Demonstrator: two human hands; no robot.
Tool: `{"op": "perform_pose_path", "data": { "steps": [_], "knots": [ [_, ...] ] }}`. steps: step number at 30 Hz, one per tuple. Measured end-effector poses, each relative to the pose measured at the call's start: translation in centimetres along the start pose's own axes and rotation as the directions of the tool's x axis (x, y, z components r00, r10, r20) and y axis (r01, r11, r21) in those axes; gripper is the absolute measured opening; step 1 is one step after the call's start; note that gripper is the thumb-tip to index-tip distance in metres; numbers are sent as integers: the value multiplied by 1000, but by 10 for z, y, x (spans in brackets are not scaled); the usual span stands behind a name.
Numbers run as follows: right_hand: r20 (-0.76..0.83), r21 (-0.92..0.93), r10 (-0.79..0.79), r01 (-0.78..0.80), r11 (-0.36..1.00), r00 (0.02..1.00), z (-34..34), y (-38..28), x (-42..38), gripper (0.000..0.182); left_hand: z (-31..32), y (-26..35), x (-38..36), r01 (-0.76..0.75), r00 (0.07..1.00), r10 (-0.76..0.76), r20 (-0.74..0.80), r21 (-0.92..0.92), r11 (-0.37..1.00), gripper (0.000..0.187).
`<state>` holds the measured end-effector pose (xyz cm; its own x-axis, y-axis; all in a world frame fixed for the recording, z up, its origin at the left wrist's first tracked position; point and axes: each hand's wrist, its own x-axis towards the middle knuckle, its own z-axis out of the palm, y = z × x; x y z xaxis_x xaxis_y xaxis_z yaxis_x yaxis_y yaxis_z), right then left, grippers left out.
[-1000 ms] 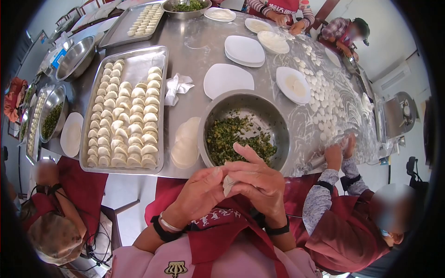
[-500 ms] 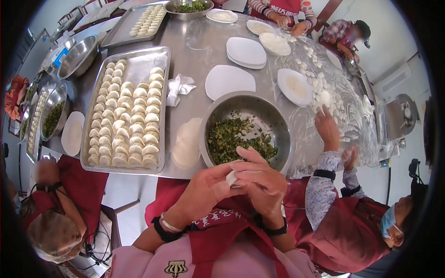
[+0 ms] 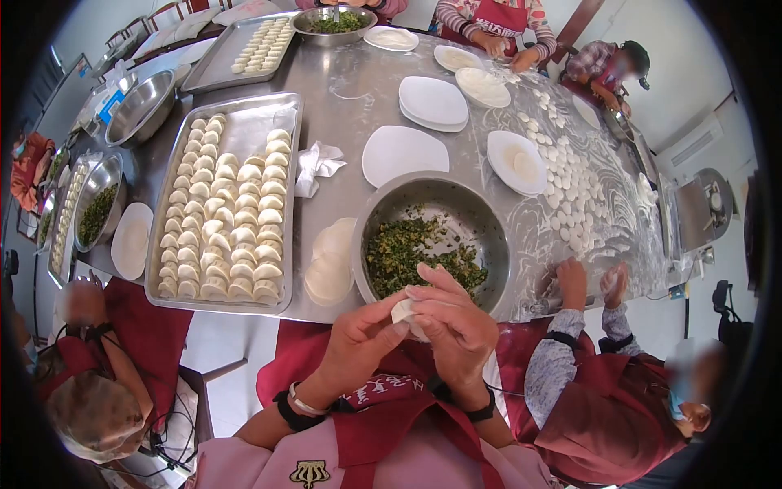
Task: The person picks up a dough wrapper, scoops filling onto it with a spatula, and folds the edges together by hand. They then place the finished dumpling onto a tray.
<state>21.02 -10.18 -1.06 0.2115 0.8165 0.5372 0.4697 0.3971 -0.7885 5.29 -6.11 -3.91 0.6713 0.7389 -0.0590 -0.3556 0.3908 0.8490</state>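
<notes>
A pale dumpling (image 3: 405,314) is pinched between my left hand (image 3: 362,338) and my right hand (image 3: 458,338), with the fingers of both closed around its edge. Part of it is hidden behind my fingers. Just beyond my hands sits a steel bowl (image 3: 375,200) with chopped green filling (image 3: 423,244) inside, and a thin metal handle is not visible in it. To the left of the bowl lies a stack of round dumpling wrappers (image 3: 330,273). A metal tray (image 3: 281,106) farther left carries rows of folded dumplings (image 3: 220,212).
White plates (image 3: 405,155) and a crumpled tissue (image 3: 319,163) lie beyond the bowl. Small dough pieces (image 3: 570,191) are spread on the floured right side of the table. A co-worker's hands (image 3: 572,279) are close on my right; another person (image 3: 98,391) sits on my left.
The dumpling has turned in my fingers and shows more of its pale side. The co-worker on my right has drawn a hand back from the dough pieces toward the table's near edge.
</notes>
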Motion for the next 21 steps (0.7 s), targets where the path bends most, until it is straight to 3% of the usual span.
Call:
{"op": "perform_pose_path", "data": {
  "steps": [13,21],
  "knots": [
    [18,-43,-16,16,999,1000,-2,-3,1,13,2,8,-3,-19,1000,21,-7,149,989,41],
    [49,-27,-25,26,999,999,-1,-4,4,14,4,10,-1,-30,1000,29,9,151,988,37]
  ]
}}
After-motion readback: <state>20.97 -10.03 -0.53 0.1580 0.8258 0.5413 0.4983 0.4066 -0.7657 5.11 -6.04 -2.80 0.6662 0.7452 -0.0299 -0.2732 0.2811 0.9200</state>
